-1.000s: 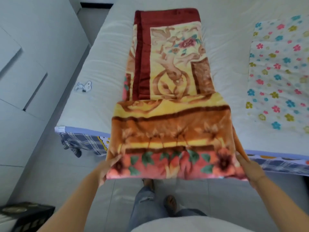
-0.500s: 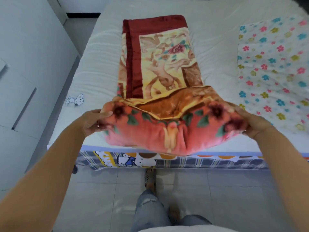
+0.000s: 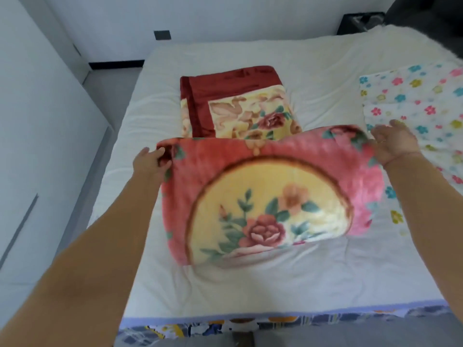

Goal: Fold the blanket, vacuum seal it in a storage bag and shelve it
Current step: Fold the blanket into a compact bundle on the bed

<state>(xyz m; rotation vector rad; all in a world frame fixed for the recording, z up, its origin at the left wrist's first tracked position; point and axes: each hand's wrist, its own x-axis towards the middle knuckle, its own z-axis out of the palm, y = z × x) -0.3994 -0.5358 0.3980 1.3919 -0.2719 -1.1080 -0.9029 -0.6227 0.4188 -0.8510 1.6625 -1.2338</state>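
Observation:
A thick floral blanket [image 3: 270,196], pink, yellow and dark red, lies lengthwise on the white bed [image 3: 250,291]. Its near end is lifted and folded over toward the far end, showing a yellow oval with roses. My left hand [image 3: 150,161] pinches the left corner of the folded-over edge. My right hand [image 3: 395,144] is at the right corner, palm against the cloth with the fingers spread; its grip is hidden behind the fold. The blanket's far end [image 3: 233,101] with a dark red border rests flat on the bed.
A white cloth with coloured flowers [image 3: 421,116] lies on the right side of the bed. White cabinet doors [image 3: 37,146] stand along the left, with a narrow floor strip between them and the bed. A dark object [image 3: 363,21] sits past the bed's far right corner.
Both hands have carried the blanket's near end up from the bed's front edge and over toward the far end, turning it over. My view moved forward over the bed.

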